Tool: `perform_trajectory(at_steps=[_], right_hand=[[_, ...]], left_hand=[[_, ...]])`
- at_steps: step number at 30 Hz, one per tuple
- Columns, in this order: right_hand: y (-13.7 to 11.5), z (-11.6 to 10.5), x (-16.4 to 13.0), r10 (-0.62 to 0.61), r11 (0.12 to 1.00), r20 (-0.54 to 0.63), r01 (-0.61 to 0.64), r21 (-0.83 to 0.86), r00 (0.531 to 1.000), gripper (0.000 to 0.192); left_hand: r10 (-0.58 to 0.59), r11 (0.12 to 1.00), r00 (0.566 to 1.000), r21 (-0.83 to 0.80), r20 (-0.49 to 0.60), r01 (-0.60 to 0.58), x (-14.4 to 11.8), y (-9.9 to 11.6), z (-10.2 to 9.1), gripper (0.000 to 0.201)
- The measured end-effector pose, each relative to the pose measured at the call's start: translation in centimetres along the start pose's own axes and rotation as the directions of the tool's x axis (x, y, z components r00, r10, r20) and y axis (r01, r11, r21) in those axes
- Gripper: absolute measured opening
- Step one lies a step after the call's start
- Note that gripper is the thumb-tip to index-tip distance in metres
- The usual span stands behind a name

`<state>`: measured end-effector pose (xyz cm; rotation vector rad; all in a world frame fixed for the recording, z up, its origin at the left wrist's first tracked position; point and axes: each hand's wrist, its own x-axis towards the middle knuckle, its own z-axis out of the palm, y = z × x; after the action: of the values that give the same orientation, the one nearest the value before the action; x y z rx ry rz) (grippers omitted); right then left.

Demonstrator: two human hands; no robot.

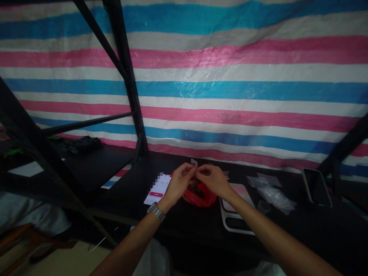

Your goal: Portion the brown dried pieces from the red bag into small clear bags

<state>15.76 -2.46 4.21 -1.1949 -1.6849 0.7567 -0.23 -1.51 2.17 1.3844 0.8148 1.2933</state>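
Both hands come together over a red plastic bag (198, 197) that lies open on the black table with small dark brown bits inside. My left hand (181, 180), with a metal-band watch at its wrist, pinches a small clear plastic bag (194, 162). My right hand (211, 177) closes its fingertips on the same bag from the other side. The bag's top sticks up between the fingers, and its lower part is mostly hidden. To the right of the red bag, partly under my right forearm, is a white digital scale (237, 226).
A lit phone (157, 189) lies left of the red bag. Several clear plastic bags (273, 193) and a small clear cup (263, 207) sit right of the scale. A dark-screened phone (316, 187) is farther right. Black frame posts (126, 69) stand before a striped sheet (244, 92).
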Motion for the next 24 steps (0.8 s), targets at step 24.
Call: perform_trajectory(at_steps=[24], right_hand=[[1.2, -0.5, 0.1, -0.026, 0.997, -0.029, 0.024, -0.078, 0.999, 0.016]], left_hand=[[0.008, 0.999, 1.0, -0.037, 0.029, -0.006, 0.7, -0.9, 0.8, 0.044]])
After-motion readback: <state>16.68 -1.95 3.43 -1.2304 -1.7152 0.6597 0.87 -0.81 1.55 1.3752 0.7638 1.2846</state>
